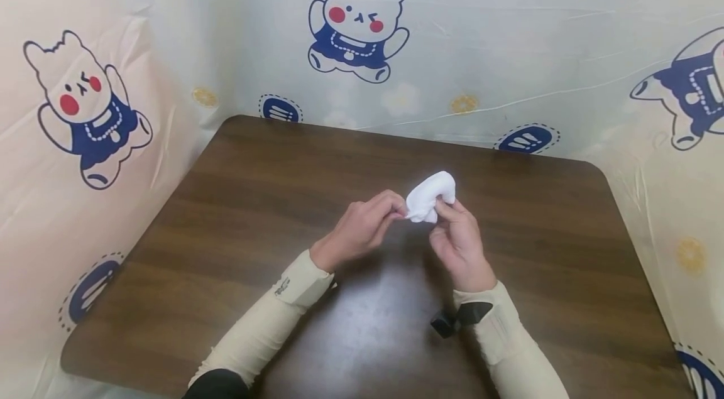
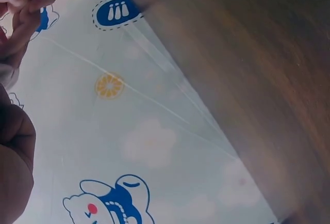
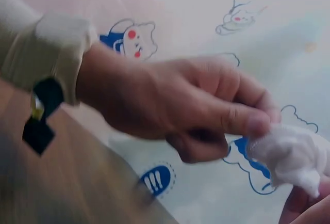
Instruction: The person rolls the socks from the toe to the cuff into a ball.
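A small white cloth (image 1: 432,193), bunched and folded over itself, is held up between both hands above the wooden table. My left hand (image 1: 362,223) pinches its left lower corner between thumb and fingers. On the other side, my right hand (image 1: 460,245) grips the cloth with the thumb on the near face; the fingers behind are partly hidden. The right wrist view shows the left hand (image 3: 175,100) close up, thumb and forefinger on the crumpled cloth (image 3: 289,157). Only a sliver of the cloth (image 2: 7,74) appears at the left edge of the left wrist view.
The dark brown table (image 1: 226,217) has rounded corners and spreads out below both hands. Pale sheeting (image 1: 481,28) printed with cartoon bears hangs behind it and along both sides. A small black device (image 1: 445,323) sits at the right wrist.
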{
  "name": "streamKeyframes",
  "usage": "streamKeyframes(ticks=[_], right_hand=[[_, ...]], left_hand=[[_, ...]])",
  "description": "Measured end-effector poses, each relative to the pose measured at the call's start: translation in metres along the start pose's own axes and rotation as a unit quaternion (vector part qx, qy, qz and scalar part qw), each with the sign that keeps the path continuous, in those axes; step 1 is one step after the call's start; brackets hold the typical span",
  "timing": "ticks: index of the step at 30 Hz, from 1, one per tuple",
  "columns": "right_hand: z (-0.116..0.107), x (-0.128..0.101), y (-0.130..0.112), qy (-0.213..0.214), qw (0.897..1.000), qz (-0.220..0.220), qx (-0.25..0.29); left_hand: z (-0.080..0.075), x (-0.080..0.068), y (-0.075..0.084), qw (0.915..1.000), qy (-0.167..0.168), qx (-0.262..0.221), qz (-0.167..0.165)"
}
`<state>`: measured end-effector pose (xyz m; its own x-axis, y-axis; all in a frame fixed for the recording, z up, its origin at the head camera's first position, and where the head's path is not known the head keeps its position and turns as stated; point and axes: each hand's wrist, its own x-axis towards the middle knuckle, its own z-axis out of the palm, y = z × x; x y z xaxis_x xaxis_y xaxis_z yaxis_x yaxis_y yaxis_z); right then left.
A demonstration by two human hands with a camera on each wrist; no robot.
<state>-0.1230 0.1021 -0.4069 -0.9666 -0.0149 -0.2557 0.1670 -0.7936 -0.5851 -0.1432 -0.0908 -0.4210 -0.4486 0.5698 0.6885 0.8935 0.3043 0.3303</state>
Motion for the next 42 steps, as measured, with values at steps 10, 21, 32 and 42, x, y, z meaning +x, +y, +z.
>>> streamKeyframes(ticks=[10,21,32,42], right_hand=[[0.008,0.001,0.01,-0.015,1.0,-0.008,0.02],[-0.001,-0.002,-0.005,-0.042,0.987,-0.062,-0.145],[-0.006,0.0,-0.014,-0.103,0.925,-0.129,-0.342],[-0.01,-0.006,-0.02,-0.103,0.832,-0.228,-0.495]], left_hand=[[0.008,-0.002,0.001,0.9999,-0.001,0.008,-0.008],[-0.016,0.011,-0.006,0.9821,0.116,-0.115,-0.094],[-0.019,0.032,0.008,0.8739,-0.073,-0.3,-0.375],[-0.013,0.033,0.012,0.8421,0.011,-0.288,-0.456]])
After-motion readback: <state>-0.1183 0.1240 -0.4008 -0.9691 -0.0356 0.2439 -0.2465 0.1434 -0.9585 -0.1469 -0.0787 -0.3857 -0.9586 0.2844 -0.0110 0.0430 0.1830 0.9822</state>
